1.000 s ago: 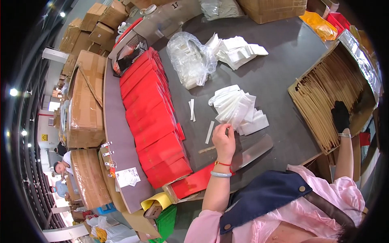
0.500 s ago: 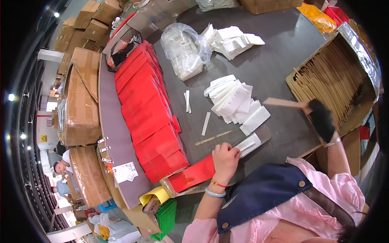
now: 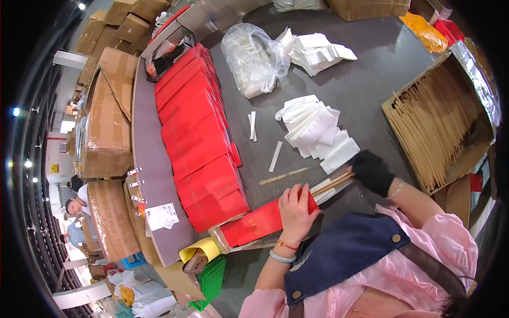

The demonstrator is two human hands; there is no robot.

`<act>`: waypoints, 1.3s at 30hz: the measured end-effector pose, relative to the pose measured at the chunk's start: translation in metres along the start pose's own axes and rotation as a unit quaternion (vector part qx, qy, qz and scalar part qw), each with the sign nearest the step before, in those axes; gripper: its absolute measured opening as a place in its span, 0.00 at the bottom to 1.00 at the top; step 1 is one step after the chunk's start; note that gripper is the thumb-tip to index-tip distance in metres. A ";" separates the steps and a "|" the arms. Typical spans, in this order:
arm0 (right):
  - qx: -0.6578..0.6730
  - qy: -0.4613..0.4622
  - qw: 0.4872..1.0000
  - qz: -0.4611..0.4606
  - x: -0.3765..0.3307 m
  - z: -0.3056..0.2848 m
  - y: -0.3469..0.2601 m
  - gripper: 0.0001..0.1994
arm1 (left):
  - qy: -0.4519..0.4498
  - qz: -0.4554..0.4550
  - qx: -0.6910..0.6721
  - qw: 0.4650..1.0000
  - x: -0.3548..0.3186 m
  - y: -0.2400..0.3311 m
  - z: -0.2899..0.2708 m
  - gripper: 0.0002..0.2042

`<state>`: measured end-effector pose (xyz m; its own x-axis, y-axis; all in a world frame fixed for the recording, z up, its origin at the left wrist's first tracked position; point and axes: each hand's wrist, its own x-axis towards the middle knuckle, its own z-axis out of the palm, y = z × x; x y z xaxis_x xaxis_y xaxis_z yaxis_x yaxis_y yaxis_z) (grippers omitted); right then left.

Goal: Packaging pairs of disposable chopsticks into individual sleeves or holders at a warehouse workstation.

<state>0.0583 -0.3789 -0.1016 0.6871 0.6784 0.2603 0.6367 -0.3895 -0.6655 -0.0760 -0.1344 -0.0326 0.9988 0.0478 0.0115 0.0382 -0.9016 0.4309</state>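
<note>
My left hand [image 3: 298, 214] bends its fingers over the open end of a long red paper sleeve [image 3: 254, 225], gripping it near the table's front edge. The sleeve lies in a shallow cardboard holder [image 3: 216, 237]. In its black glove, my right hand [image 3: 374, 174] holds the outer end of a pair of wooden chopsticks [image 3: 335, 182]. Their other end is at the sleeve's mouth; how far in they reach is hidden. A white paper packet [image 3: 321, 186] shows beside them there. Beyond the hands, white paper packets [image 3: 315, 122] lie fanned in a loose pile.
Overlapping red sleeves [image 3: 193, 138] run along the left side. At the right, an open carton [image 3: 389, 114] is full of wooden sticks [image 3: 432, 132]. A clear plastic bag [image 3: 252, 58] and more white packets [image 3: 321, 53] lie at the back. A yellow holder [image 3: 208, 247] and green basket [image 3: 213, 281] are low left.
My right hand has come from beside the carton, down and left, bringing the wooden chopsticks to the sleeve's mouth. My left hand's fingers have spread over the sleeve's end.
</note>
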 end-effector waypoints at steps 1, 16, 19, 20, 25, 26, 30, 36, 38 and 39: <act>-0.010 -0.037 0.997 0.072 -0.006 -0.005 0.009 0.08 | 0.002 0.003 0.002 1.000 -0.004 -0.007 0.003 0.36; -0.120 -0.123 0.985 0.030 0.033 -0.043 -0.064 0.31 | -0.075 0.144 -0.003 0.987 0.041 -0.030 -0.088 0.08; -0.130 -0.043 0.985 0.106 0.030 -0.062 -0.063 0.30 | 0.064 0.058 0.150 0.985 0.043 -0.064 -0.110 0.15; -0.131 -0.041 0.985 0.109 0.030 -0.063 -0.065 0.30 | 0.119 0.015 0.209 0.970 0.034 -0.069 -0.098 0.17; -0.163 -0.099 0.980 0.054 0.032 -0.057 -0.079 0.31 | 0.058 -0.212 0.047 0.974 -0.014 -0.029 0.003 0.43; -0.162 -0.102 0.980 0.054 0.034 -0.056 -0.080 0.31 | 0.061 -0.241 0.019 0.968 -0.017 -0.029 0.012 0.43; -0.169 -0.157 0.973 0.026 0.037 -0.050 -0.078 0.30 | 0.078 -0.238 -0.049 0.967 -0.023 -0.039 0.014 0.43; -0.118 -0.211 0.970 -0.013 0.040 0.020 -0.084 0.35 | 0.063 -0.213 -0.061 0.973 -0.017 -0.036 0.017 0.43; -0.099 -0.197 0.975 -0.037 0.044 0.032 -0.087 0.35 | 0.055 -0.196 -0.043 0.978 -0.008 -0.041 0.010 0.36; -0.073 -0.146 0.985 -0.060 0.042 0.024 -0.084 0.34 | 0.056 -0.188 -0.044 0.980 0.005 -0.047 0.010 0.36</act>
<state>0.0256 -0.3027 -0.0518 0.4870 0.8672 0.1039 0.7656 -0.3667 -0.5286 -0.0722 -0.0960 -0.0624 0.9050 0.4204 -0.0658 0.3946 -0.7711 0.4997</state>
